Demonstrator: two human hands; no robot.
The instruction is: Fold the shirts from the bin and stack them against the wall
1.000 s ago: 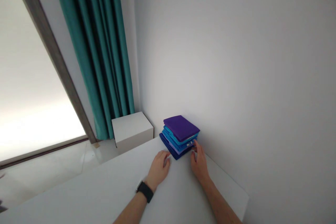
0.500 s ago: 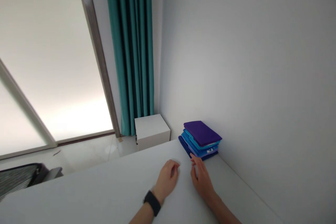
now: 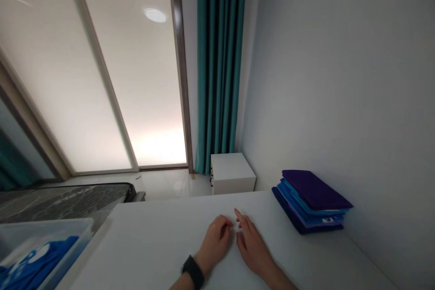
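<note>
My left hand (image 3: 215, 241), with a black watch (image 3: 192, 272) on its wrist, rests at the white table (image 3: 152, 240). Its fingers curl in toward the thumb, and nothing shows in them. Close beside it on the right is my right hand (image 3: 254, 247), fingers stretched forward and holding nothing. The two hands almost meet at the fingertips. To their right, apart from both, lies a stack of folded cloths (image 3: 314, 192): dark purple on top, blue layers between, navy at the bottom.
A clear plastic bin (image 3: 89, 229) with blue printed cloth (image 3: 42, 263) stands at the lower left. Behind it is a grey mattress-like surface (image 3: 68, 199). A white cabinet (image 3: 233, 167) sits beyond the table's far edge, by a teal curtain (image 3: 220, 77). The wall (image 3: 322, 77) borders the right.
The view has swung left, bringing the bin into sight. My right hand has come away from the cloth stack and is now beside my left hand.
</note>
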